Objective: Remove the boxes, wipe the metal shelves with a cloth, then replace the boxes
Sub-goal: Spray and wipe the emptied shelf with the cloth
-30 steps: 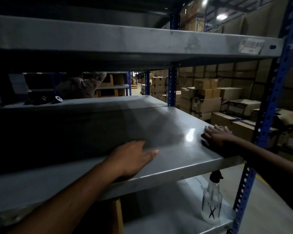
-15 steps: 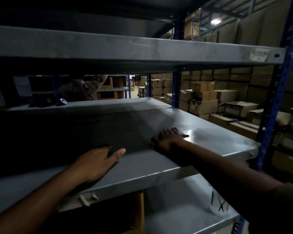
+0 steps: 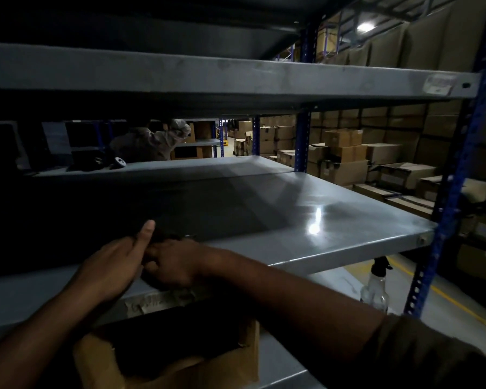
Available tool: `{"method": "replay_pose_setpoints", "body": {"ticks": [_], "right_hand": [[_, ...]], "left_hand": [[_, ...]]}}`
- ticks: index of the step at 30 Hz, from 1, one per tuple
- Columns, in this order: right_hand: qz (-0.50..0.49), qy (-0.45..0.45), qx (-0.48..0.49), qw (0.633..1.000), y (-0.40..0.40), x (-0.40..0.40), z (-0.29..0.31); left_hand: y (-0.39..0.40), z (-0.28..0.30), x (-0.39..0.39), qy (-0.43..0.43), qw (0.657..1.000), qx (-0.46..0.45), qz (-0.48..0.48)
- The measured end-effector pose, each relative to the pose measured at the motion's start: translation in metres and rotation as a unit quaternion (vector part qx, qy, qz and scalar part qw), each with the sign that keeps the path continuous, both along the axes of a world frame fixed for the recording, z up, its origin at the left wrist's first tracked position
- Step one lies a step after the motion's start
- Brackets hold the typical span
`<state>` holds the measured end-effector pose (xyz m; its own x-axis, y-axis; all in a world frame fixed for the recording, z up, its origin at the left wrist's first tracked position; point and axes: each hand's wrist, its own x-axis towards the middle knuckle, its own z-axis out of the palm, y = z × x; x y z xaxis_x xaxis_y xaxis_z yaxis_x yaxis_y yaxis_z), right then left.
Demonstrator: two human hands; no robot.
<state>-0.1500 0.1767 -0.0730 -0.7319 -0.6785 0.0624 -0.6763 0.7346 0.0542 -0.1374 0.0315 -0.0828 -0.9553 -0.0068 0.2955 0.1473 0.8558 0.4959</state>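
Your dark cloth [image 3: 163, 237] sits bunched at the near edge of the middle metal shelf [image 3: 306, 220], hardly visible. Both hands meet on it, probably regathering it: left hand [image 3: 111, 266] curled with thumb up, right hand [image 3: 174, 263] with fingers pinching the cloth. An open box [image 3: 169, 357] and a spray bottle [image 3: 375, 287] wait on the shelf below. It's a dim warehouse with stacked cartons [image 3: 345, 155] far right.

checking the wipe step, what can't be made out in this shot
Head view only:
- Cloth: both hands, left hand and right hand, meet at the shelf edge in deep shadow; what they hold is too dark to tell.
- Spray bottle: top half hidden behind the shelf.
- Shelf label: blurred, unreadable.
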Motion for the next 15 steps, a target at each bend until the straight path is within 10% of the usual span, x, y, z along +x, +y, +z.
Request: {"method": "replay_pose_setpoints", "body": {"ticks": [15], "right_hand": [[-0.431,-0.007,0.074,0.899,0.374,0.009,-0.002]], "left_hand": [[0.011,0.010,0.024,0.023,0.999,-0.038,0.026]]}}
